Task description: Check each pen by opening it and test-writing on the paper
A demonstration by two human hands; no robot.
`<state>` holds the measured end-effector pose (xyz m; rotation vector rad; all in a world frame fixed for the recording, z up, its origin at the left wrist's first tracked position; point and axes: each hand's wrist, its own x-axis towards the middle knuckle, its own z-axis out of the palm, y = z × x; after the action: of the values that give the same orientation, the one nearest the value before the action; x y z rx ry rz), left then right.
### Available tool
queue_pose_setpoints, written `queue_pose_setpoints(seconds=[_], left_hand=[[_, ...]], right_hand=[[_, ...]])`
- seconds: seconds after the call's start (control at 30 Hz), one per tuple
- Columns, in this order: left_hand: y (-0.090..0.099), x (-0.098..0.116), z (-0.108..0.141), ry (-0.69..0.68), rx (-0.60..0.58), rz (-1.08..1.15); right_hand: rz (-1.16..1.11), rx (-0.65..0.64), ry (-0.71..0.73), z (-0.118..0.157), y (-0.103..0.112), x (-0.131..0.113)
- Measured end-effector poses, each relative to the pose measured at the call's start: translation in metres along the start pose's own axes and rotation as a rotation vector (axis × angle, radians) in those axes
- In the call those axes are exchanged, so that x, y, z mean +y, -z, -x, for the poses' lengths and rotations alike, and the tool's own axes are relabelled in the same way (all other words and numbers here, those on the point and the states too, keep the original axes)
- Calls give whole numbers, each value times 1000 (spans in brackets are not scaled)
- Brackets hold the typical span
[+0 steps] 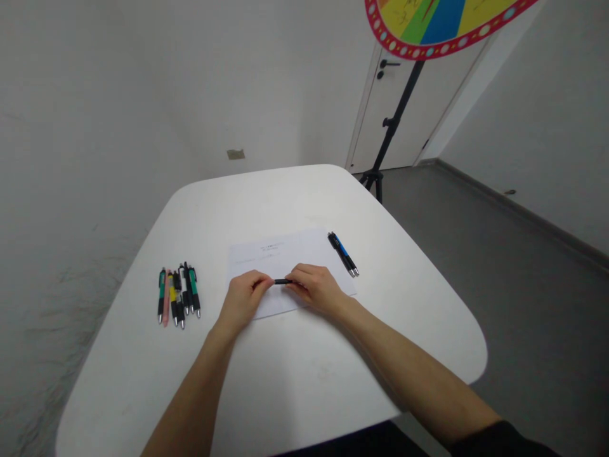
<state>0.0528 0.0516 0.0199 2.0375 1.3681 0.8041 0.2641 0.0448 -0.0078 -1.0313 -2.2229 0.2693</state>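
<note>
Between my two hands a dark pen lies roughly level, just above the white paper. My left hand pinches its left end with thumb and fingers. Around the right end, my right hand is closed, and its fingers hide that part of the pen. A few lines of small print show near the top of the paper. Beside the paper's right edge, two black-and-blue pens lie slanted, side by side.
Several pens in green, pink, yellow, white and black lie grouped at the left of the white table. Beyond the table's far right corner stands a black tripod carrying a colourful wheel. A door is behind it.
</note>
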Motion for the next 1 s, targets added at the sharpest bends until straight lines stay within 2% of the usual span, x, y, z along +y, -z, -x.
queue_pose_setpoints(seconds=[0.27,0.37,0.43,0.5,0.6,0.67,0.8,0.87,1.0], left_hand=[[-5,-2,2,-146,-41,-78],[-5,-4,2,-143,28,-105],[-5,-5,1,-91,119,-105],[-5,-6,1,-44,176,-92],[-9,-3,2,-29,172,-63],[-15,0,4,-63,119,-52],[-22,4,6,-151,46,-76],[-22,2,5,-128,94,-92],[-18,-4,4,-30,196,-127]], right_hand=[[60,-15,-18,-1,-2,-1],[13,77,-146,-1,-3,0],[-144,222,-315,-4,-2,2],[-440,370,-500,-7,0,4],[-1024,502,-671,-15,1,2],[-1299,509,-711,-20,1,-3],[-1547,534,-752,-26,3,-10],[-1614,592,-758,-25,9,-8],[-1737,586,-748,-17,23,2]])
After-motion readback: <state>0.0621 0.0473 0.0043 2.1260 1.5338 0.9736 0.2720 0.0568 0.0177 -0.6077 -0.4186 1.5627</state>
